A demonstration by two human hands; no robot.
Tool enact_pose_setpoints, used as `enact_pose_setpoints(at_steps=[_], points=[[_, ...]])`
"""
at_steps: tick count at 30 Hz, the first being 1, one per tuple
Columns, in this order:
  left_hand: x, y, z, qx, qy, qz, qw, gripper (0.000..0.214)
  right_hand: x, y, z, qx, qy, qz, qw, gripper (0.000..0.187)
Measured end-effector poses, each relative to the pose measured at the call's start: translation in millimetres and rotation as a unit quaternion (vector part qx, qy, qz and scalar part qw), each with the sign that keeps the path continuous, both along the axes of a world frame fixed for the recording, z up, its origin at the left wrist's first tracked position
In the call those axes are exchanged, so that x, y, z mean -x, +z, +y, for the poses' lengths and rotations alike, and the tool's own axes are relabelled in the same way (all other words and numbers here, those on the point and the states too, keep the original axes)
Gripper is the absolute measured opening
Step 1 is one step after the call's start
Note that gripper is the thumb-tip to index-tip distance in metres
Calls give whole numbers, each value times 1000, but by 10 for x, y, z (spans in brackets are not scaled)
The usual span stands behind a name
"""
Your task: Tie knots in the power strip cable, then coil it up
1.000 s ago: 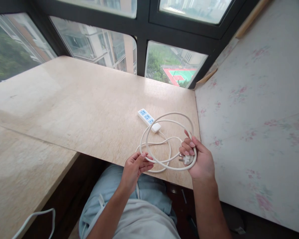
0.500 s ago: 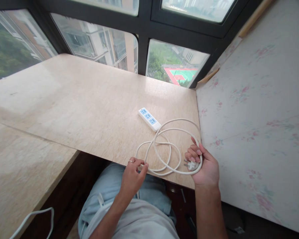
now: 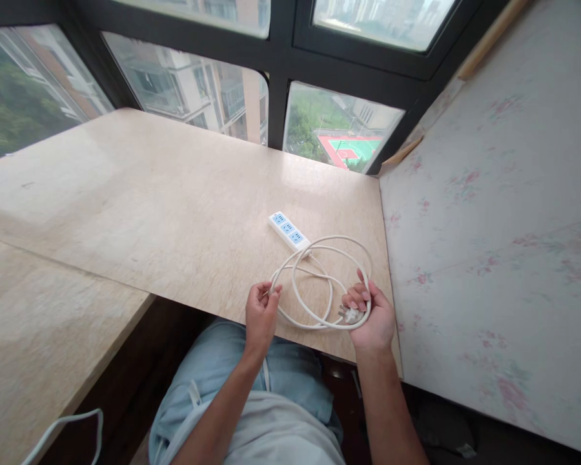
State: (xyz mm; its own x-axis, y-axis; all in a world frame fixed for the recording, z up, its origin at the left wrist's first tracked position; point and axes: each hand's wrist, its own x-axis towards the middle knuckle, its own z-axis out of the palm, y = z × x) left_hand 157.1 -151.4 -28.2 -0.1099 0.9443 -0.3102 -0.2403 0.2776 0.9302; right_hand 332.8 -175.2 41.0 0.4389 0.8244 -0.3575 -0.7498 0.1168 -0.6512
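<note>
A white power strip (image 3: 290, 232) with blue socket faces lies on the beige stone-patterned counter. Its white cord (image 3: 294, 284) runs in loose loops between my two hands, above and on the counter. My left hand (image 3: 263, 313) pinches the cord on the left side of the loops, near the counter's front edge. In my right hand (image 3: 372, 313), the cord and the white plug (image 3: 352, 314) are held together, with the plug's metal prongs pointing left. The fingers of the right hand curl around the cord.
Dark-framed windows (image 3: 278, 97) rise behind the counter (image 3: 174, 194). On the right stands a wall with flowered paper (image 3: 489, 258). Another white cable (image 3: 72, 420) hangs over the counter edge at lower left. My legs (image 3: 223, 368) are below the front edge.
My left hand has moved up a little and now holds the cord higher. My right hand has moved left with the plug and cord, bringing the loops closer together.
</note>
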Motion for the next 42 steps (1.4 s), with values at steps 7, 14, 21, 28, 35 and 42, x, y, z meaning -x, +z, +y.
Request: enact_pose_setpoints(at_steps=[7,14,21,28,35,42], points=[[-146,87,145,-19,32,21,999,34,187,-172,14,16,-51,-8,999,16],[-131,386,-232,-114,47,89,988,46,276,-80,-28,-18,-39,-16,999,19],[-142,350,-183,178,-79,-279,940,33,316,-23,-33,-29,-10,-50,998,22],[-122,236,105,197,-101,-428,876,43,130,-47,-83,-2,35,-100,994,28],[57,255,144,145,-200,-104,963,30,-172,21,-214,19,55,-244,968,30],[48,915,507,-192,-176,46,964,32,-218,130,-185,-12,142,-294,945,29]])
